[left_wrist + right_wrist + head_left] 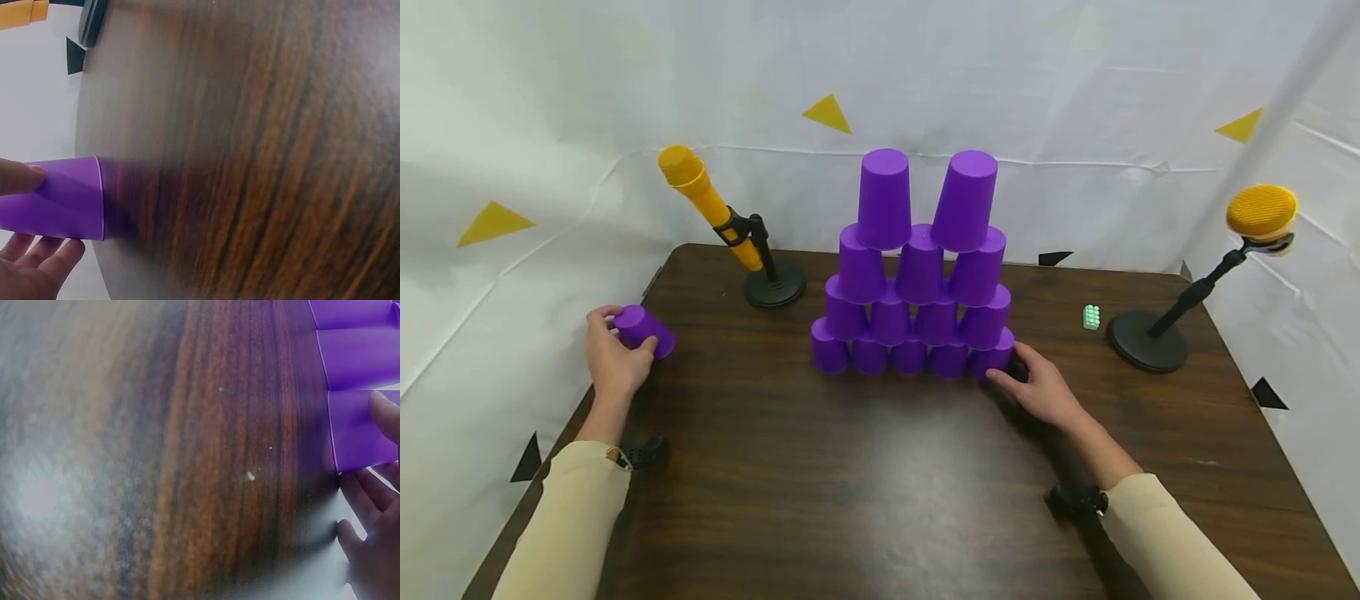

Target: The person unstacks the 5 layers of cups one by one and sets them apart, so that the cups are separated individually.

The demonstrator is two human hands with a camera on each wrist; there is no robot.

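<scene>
Dark wood table point(865, 467), purple cup pyramid point(917, 275) at centre, left hand point(613, 358) fingers curled round a loose purple cup point(643, 331) – right hand point(1037, 387) fingers touching the bottom-right cup point(994, 357).

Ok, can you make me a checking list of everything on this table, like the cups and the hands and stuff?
Surface: dark wooden table, bare in front of the cups.
Job's things: purple cup pyramid, five cups at the bottom, two on top, the right top one tilted; one loose purple cup on its side near the left edge.
Clutter: small green block; yellow microphone on a black stand; round yellow object on a stand.
Hands: left hand grips the loose cup; right hand touches the bottom right cup of the pyramid.
Cables: nothing seen.
Surroundings: white sheet walls with yellow and black triangle markers.
</scene>
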